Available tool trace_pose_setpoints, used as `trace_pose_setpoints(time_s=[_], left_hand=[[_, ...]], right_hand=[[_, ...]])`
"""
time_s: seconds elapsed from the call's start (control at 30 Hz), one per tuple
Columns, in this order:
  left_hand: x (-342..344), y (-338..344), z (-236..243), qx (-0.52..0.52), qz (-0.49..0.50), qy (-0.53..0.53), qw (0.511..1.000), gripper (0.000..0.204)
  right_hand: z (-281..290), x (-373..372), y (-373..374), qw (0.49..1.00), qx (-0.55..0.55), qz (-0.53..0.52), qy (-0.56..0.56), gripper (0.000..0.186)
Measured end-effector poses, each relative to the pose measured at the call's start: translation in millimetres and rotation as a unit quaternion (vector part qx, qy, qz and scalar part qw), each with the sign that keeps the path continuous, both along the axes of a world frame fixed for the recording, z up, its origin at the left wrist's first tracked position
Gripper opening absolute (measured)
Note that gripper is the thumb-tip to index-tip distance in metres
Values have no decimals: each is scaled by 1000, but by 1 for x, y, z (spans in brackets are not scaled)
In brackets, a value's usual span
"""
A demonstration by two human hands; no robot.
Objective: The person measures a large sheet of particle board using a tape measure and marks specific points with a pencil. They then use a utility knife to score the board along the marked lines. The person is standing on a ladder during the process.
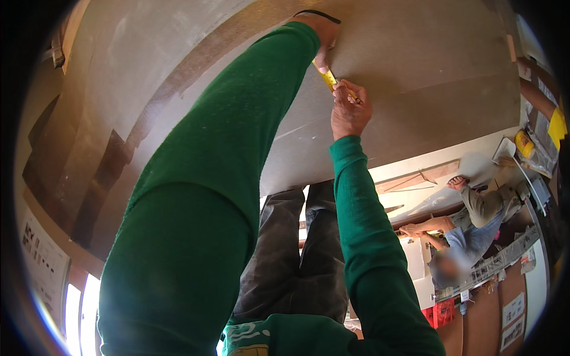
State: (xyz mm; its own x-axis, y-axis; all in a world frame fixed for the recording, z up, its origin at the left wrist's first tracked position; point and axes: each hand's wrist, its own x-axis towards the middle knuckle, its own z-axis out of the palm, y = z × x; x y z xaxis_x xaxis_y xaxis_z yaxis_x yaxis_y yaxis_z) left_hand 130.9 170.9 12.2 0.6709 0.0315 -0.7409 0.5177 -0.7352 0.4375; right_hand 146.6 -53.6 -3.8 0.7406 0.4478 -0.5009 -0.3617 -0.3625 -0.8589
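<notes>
A large brown board spreads under both hands. My left arm stretches far across it, and my left hand is closed near the top, mostly hidden by its sleeve. From under it runs a yellow tape measure, its blade lying on the board. A dark curved strip shows beside that hand; I cannot make out what it is. My right hand is closed beside the tape's near end, pinching a thin pencil. Its fingertips touch or almost touch the blade.
At the right, another person sits low among panels. A long-handled dustpan, a yellow container and a red bag are near there. Printed sheets hang at the left. The board's near edge is by my legs.
</notes>
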Motion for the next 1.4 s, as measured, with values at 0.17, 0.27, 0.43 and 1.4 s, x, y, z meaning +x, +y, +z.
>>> trace_pose_setpoints(time_s=[0.17,0.27,0.43,1.4], left_hand=[[0,0,3,4,2,-1,1000,39],[1,-1,5,0,2,6,1000,39],[0,0,8,-2,17,-4,1000,38],[-61,-60,29,25,133,-120,983,40]], right_hand=[[-1,2,-1,1000,-24,10,-2,20],[-2,1,-1,999,-21,12,-27,20],[-1,0,0,999,-37,8,-19,19],[78,33,-172,983,-106,-115,91,33]])
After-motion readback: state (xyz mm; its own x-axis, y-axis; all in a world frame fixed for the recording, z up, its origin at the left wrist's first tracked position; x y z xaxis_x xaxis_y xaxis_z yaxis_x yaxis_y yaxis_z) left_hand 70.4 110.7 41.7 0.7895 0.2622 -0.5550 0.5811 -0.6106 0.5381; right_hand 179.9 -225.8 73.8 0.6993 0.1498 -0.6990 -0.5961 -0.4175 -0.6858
